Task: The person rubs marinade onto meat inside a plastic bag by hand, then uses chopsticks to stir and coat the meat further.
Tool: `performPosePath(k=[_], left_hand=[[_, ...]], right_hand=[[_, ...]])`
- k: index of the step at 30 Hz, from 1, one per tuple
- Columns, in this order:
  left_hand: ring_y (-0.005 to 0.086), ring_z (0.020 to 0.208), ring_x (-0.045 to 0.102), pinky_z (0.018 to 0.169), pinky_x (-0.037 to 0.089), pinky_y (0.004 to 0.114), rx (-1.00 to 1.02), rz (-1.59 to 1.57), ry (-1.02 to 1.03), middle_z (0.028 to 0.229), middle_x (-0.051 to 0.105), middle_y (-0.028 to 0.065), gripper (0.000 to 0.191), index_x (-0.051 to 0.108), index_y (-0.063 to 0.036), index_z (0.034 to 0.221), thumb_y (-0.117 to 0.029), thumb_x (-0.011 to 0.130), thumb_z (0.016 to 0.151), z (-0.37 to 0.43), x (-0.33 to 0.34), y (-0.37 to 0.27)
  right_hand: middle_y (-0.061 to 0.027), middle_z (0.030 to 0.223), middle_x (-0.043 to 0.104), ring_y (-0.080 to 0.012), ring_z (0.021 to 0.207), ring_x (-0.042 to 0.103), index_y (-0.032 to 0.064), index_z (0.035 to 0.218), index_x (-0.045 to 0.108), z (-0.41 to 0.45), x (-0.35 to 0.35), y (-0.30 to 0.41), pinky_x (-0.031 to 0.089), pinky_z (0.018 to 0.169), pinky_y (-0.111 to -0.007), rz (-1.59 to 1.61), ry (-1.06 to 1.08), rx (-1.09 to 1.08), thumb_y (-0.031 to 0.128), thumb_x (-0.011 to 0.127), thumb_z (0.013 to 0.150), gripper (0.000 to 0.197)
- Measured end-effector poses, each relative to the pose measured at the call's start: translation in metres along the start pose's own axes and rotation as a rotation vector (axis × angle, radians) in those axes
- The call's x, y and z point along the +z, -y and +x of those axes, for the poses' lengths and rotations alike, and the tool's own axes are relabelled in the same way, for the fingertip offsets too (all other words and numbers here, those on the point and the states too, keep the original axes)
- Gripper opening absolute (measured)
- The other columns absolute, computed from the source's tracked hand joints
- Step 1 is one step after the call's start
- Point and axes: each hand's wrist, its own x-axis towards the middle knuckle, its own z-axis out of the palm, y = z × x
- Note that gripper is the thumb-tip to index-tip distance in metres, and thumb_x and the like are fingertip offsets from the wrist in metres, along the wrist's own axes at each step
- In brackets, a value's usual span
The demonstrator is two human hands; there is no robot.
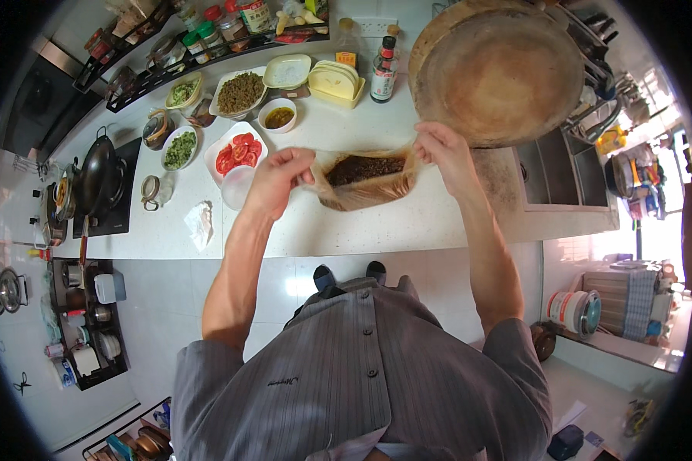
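Observation:
A thin clear plastic bag (369, 196) hangs stretched between my two hands over the white countertop, its mouth spread wide. Dark brown granular contents (366, 168) show inside it. My left hand (285, 178) pinches the bag's left edge, and my right hand (441, 152) pinches its right edge. Under my left wrist lies a translucent round lid or bowl (238, 187). It partly overlaps a white dish (213, 155) of sliced tomatoes (242, 152). Whether the bag's base touches the counter I cannot tell.
Behind stand a bowl of oily sauce (279, 117), a dish of brown minced food (240, 93), chopped greens (179, 148) and a sauce bottle (384, 72). A large round wooden board (499, 75) leans at the right beside the sink (553, 173). A wok (96, 173) sits left; crumpled tissue (199, 225) lies nearer.

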Motion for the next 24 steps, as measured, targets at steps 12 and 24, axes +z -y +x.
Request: performPosePath(k=[12, 24], left_hand=[[0.0326, 0.128, 0.05, 0.107, 0.042, 0.041, 0.23, 0.963, -0.3, 0.144, 0.047, 0.0199, 0.095, 0.031, 0.0004, 0.15, -0.004, 0.081, 0.069, -0.033, -0.041, 0.095], [0.0375, 0.107, 0.056, 0.09, 0.044, 0.049, 0.568, 1.106, 0.124, 0.114, 0.065, 0.0143, 0.055, 0.059, -0.0085, 0.124, -0.018, 0.078, 0.073, 0.066, 0.033, 0.098]], right_hand=[[-0.0151, 0.14, 0.049, -0.0288, 0.123, 0.052, 0.012, 0.151, 0.034, -0.056, -0.035, -0.091, 0.043, 0.104, -0.043, -0.993, 0.052, -0.087, 0.013, 0.082, 0.074, 0.091], [-0.0164, 0.093, 0.062, -0.0383, 0.085, 0.062, 0.0024, 0.089, 0.07, 0.029, 0.047, -0.071, 0.051, 0.078, -0.045, -0.872, 0.278, -0.345, 0.02, 0.065, 0.089, 0.019]])
